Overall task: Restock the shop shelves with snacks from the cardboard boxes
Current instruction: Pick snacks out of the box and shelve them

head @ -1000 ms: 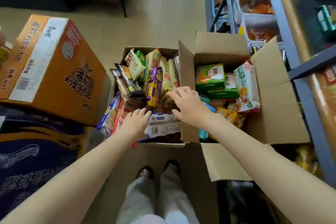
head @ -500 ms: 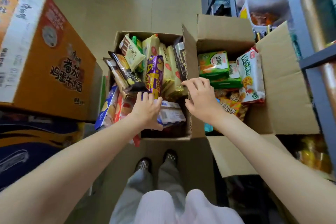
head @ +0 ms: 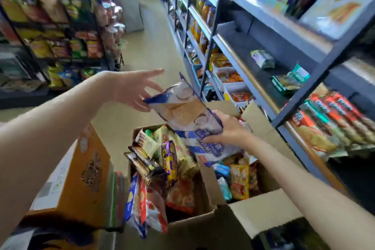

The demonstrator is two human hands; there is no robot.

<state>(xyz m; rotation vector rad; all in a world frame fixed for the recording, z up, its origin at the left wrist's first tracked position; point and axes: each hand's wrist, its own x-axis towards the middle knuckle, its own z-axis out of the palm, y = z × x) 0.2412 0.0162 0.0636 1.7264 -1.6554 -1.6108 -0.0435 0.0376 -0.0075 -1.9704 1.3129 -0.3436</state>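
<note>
A blue-and-white biscuit packet is held above the open cardboard box of snacks, gripped at its lower end by the right hand. The packet's upper end is touched by the spread, straight fingers of the left hand, beside the shop shelves.

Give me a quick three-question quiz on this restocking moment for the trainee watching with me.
1. True or false: the right hand grips the lower end of the blue and white snack packet.
2. Multiple choice: the left hand is A) deep inside a box, B) at the packet's top end with fingers spread, C) resting on the orange carton.
3. Fill in: the packet is held above the open ______ boxes, with the shelves to the person's right.

Key
1. True
2. B
3. cardboard
</note>
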